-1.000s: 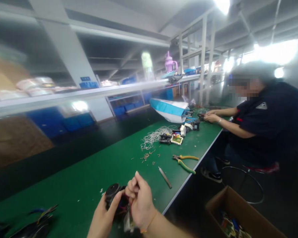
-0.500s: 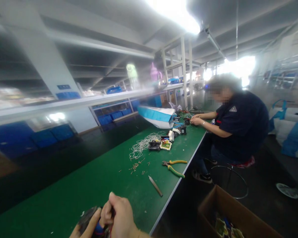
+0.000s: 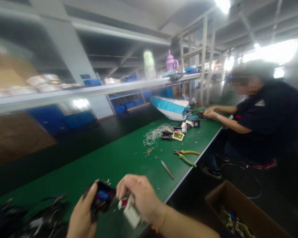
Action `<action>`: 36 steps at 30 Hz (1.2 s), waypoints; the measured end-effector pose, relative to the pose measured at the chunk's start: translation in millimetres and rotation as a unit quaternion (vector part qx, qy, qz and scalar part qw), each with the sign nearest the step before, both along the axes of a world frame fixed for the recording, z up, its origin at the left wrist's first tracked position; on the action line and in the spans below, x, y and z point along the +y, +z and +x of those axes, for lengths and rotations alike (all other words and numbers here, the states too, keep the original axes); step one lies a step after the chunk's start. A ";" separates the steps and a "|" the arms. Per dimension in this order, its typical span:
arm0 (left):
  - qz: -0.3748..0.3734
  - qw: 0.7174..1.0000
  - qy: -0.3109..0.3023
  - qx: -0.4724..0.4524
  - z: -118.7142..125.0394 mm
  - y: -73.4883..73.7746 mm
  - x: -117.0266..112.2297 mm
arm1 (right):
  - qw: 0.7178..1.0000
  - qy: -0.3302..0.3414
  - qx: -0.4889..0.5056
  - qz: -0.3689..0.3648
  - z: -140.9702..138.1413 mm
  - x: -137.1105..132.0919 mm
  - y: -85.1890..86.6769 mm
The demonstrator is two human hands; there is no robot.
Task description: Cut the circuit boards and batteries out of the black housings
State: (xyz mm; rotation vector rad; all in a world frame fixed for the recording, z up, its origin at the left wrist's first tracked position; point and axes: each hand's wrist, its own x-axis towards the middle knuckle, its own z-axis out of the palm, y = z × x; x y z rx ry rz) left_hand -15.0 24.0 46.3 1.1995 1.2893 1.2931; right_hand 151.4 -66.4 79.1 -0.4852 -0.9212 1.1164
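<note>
My left hand (image 3: 82, 211) grips a black plastic housing (image 3: 103, 197) above the green table (image 3: 72, 178). Blue, red and yellowish wires show in the housing's open side. Just right of it, my right hand (image 3: 140, 195) has its fingers curled, closed around a blurred white plastic part (image 3: 132, 216) that hangs below the palm. Something dark red shows beside that part. Motion blur hides the exact fingertip grip. Farther along the table lie yellow-and-green cutting pliers (image 3: 186, 156) and a thin grey pen-like tool (image 3: 167, 170).
Small brass-coloured pieces (image 3: 149, 151), tangled white cord (image 3: 157, 133) and black and white housings (image 3: 167, 135) lie farther up. Dark parts (image 3: 47, 211) are piled at lower left. A co-worker (image 3: 270, 115) sits at right, near a cardboard box (image 3: 238, 205) holding parts.
The view has swung left and tilted down slightly. My hands have moved apart, the right one going right, and the open housing and the white part now show.
</note>
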 end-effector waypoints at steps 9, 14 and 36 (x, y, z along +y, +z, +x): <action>-0.004 0.993 -0.032 -0.115 6.7 2.2 -23.6 | 0.954 -0.177 -0.241 0.026 84.8 52.5 1.0; 0.002 0.993 -0.056 -0.106 10.3 3.2 -28.5 | 0.868 -0.218 -0.445 -0.046 110.8 62.0 -32.6; 0.136 0.939 -0.066 0.309 38.3 1.2 -25.8 | 0.908 -0.006 -0.408 -0.091 11.4 25.0 -73.5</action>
